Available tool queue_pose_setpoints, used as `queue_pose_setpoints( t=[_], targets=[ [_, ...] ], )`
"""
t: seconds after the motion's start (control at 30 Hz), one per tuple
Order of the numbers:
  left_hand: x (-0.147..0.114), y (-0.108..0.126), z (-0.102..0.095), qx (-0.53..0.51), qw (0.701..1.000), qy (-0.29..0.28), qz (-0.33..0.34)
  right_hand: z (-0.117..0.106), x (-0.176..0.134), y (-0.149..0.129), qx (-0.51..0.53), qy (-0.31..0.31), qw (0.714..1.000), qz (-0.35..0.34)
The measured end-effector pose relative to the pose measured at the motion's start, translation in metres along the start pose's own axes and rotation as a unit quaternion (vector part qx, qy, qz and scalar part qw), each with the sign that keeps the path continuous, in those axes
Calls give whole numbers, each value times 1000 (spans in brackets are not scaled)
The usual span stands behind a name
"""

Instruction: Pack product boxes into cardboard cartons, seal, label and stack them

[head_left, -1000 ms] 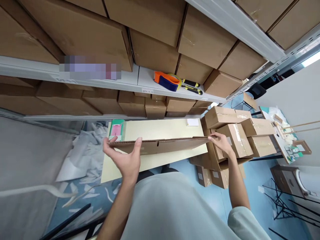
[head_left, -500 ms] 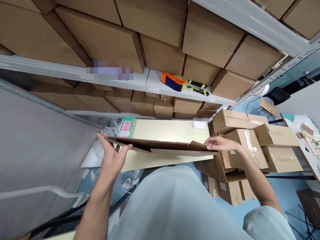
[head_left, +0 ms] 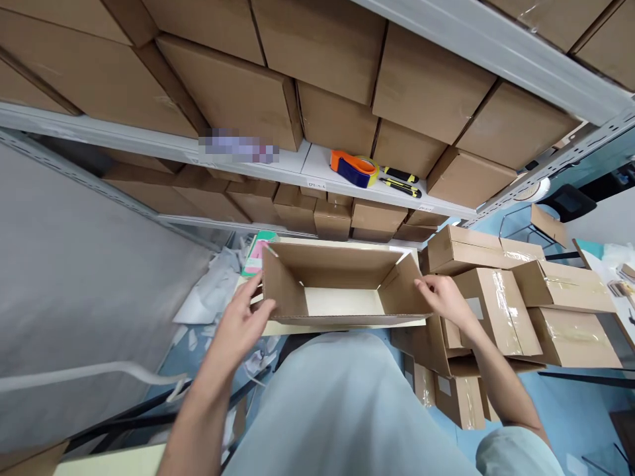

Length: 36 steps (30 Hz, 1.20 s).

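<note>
A brown cardboard box point(head_left: 342, 264) stands spread into a rectangle over the pale table top point(head_left: 419, 322); through its open bottom I see the pale surface. My left hand point(head_left: 248, 314) grips the box's left end, thumb toward the near corner and fingers round the outer side. At the right end, my right hand point(head_left: 441, 297) pinches the edge of the end wall between thumb and fingers. Behind the box's left corner lies a green and pink packet point(head_left: 255, 254), partly hidden. A white card at the back right is mostly covered by the box.
Cardboard boxes fill the shelves point(head_left: 297, 168) ahead. An orange and blue tape dispenser point(head_left: 352, 168) and two yellow-black utility knives point(head_left: 401, 182) lie on the shelf. Taped cartons point(head_left: 496, 311) are piled to the right. Crumpled white packing material point(head_left: 213, 284) lies at left beside the grey wall.
The cardboard has gone from nearly flat to an open rectangular box. Both hands have shifted right and still hold its ends. The view has turned slightly.
</note>
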<state>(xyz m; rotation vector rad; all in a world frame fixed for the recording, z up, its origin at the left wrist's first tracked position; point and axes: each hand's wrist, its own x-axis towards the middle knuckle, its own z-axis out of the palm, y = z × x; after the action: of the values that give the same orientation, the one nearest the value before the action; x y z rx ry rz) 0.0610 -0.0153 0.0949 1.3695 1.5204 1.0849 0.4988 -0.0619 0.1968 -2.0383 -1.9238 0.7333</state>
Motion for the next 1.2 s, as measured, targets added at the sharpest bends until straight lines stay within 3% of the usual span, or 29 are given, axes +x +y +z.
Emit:
queue_pose_setpoints(
  t=[0.1, 0.2, 0.43, 0.5, 0.67, 0.87, 1.03, 1.2],
  targets=[
    [9, 1, -15, 7, 996, -84, -1, -3, 7, 12, 7, 43, 997, 58],
    [13, 3, -14, 1, 993, -117, -9, -1, 9, 22, 17, 54, 995, 80],
    [19, 0, 12, -45, 998, -24, -25, 27, 3, 8, 114, 106, 983, 102],
    [18, 3, 18, -42, 999, -22, -8, 34, 2, -1, 142, 96, 979, 109],
    [8, 14, 14, 4, 995, -98, 31, 49, 6, -13, 154, 80, 980, 93],
    [10, 19, -6, 90, 978, -178, 58, 48, 17, -10, 206, 44, 972, 107],
    [16, 24, -3, 102, 972, -200, 70, 52, 25, -2, 282, -7, 950, 133],
    [15, 36, 1, 205, 929, -295, 85, 64, 30, 16, 277, -58, 955, 87]
  ],
)
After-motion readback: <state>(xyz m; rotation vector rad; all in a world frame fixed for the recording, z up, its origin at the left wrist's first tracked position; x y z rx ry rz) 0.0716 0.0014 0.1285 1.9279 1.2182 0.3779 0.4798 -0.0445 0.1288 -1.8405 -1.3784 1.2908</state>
